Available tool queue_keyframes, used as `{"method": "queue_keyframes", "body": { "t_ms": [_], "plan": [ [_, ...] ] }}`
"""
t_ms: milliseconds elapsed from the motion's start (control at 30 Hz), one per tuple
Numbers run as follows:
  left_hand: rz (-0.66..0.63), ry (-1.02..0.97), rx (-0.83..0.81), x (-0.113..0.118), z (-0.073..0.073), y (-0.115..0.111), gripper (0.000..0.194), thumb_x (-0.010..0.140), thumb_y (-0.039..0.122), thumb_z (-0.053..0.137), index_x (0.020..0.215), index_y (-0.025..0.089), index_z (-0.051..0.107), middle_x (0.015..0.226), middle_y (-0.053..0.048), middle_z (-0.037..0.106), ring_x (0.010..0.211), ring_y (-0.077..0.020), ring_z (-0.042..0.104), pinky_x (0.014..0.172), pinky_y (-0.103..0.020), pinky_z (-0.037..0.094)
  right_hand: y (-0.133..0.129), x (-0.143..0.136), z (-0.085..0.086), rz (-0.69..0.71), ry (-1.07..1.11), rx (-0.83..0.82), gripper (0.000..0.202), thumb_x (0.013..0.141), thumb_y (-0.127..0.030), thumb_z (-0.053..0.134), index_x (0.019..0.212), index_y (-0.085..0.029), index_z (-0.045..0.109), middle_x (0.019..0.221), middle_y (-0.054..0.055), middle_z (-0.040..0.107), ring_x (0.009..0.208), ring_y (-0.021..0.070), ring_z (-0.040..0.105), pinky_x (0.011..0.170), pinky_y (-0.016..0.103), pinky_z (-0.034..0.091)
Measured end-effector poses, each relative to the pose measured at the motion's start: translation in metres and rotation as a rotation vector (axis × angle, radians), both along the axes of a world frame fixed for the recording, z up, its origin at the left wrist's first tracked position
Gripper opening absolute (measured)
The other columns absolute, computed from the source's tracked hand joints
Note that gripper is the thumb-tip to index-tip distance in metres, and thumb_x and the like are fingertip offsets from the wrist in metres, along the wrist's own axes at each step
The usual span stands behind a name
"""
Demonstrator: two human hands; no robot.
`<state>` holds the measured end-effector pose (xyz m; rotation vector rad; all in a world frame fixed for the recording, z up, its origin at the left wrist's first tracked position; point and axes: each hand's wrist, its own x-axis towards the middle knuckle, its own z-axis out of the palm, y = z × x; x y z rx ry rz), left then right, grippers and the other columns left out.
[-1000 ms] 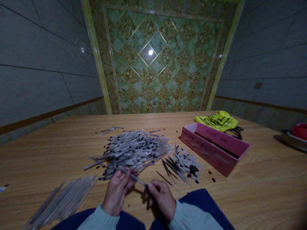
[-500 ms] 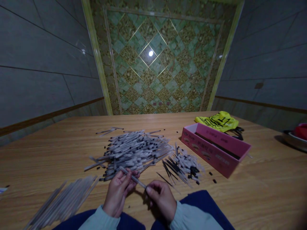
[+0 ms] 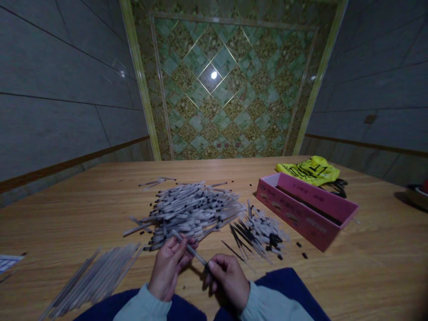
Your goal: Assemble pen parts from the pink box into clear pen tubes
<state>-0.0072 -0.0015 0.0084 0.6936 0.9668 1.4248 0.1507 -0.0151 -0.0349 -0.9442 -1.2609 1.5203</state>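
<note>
A translucent pen (image 3: 195,254) slants between my hands, its far end up to the left. My left hand (image 3: 169,267) is closed round the barrel, thumb on top. My right hand (image 3: 229,278) pinches the lower right end, where a dark part shows; the fingers partly hide it. Just beyond my hands lies a large heap of pens (image 3: 194,205) with clear barrels and black ends. To the right is a smaller pile of whitish pieces (image 3: 261,225), with thin dark refills (image 3: 240,236) and small black parts (image 3: 276,240) among them.
Clear tubes (image 3: 96,276) lie in a row at the front left. A long, open pink box (image 3: 301,218) stands at the right, with a yellow bag (image 3: 310,171) behind it. A printed sheet (image 3: 10,263) lies at the left edge of the wooden table (image 3: 83,200).
The view has swung slightly left, so things sit further right and more of the printed sheet shows. Both hands keep hold of the pen in nearly the same pose.
</note>
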Motion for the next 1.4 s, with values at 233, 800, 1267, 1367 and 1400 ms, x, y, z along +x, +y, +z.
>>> {"method": "queue_keyframes", "body": {
  "t_ms": [233,800,1267,1367,1400],
  "plan": [
    [-0.046,0.012,-0.009,0.002,0.001,-0.001,0.036,0.065,0.029,0.075,0.092,0.017,0.055,0.082,-0.005,0.071,0.08,-0.0176,0.067,0.068,-0.026,0.052,0.0,-0.003,-0.006,0.014,0.094,0.01,0.051,0.074,-0.059,0.058,0.068,-0.008,0.06,0.051,0.005,0.06,0.033,0.0063,0.045,0.034,0.018,0.036],
    [0.082,-0.037,-0.028,-0.01,-0.004,0.006,0.03,0.063,0.02,0.076,0.087,0.017,0.059,0.082,-0.005,0.07,0.074,-0.0149,0.067,0.065,-0.024,0.055,0.004,0.015,0.024,-0.207,-0.245,0.166,0.026,0.07,-0.041,0.062,0.069,-0.016,0.055,0.055,-0.002,0.051,0.048,0.0101,0.046,0.048,0.022,0.035],
    [0.063,-0.004,-0.07,-0.003,0.0,0.003,0.025,0.065,0.017,0.073,0.086,0.015,0.06,0.08,-0.006,0.07,0.07,-0.0144,0.067,0.06,-0.022,0.055,0.05,0.135,0.044,-0.783,-1.458,0.149,0.025,0.08,-0.033,0.053,0.099,-0.022,0.062,0.095,0.006,0.067,0.085,0.021,0.061,0.065,0.027,0.037],
    [0.054,-0.002,-0.063,-0.002,0.001,0.002,0.03,0.062,0.02,0.076,0.086,0.015,0.059,0.08,-0.005,0.07,0.069,-0.0149,0.066,0.059,-0.023,0.055,0.042,0.111,0.049,-0.776,-1.213,0.301,0.024,0.081,-0.032,0.05,0.099,-0.02,0.062,0.098,0.007,0.066,0.089,0.0216,0.06,0.071,0.028,0.04],
    [0.047,0.001,-0.06,-0.001,0.001,0.002,0.032,0.061,0.022,0.077,0.086,0.016,0.059,0.079,-0.006,0.07,0.069,-0.0154,0.066,0.059,-0.024,0.055,0.038,0.098,0.049,-0.715,-1.071,0.359,0.024,0.082,-0.033,0.049,0.096,-0.019,0.063,0.096,0.007,0.067,0.088,0.0214,0.06,0.072,0.028,0.04]
  ]
}}
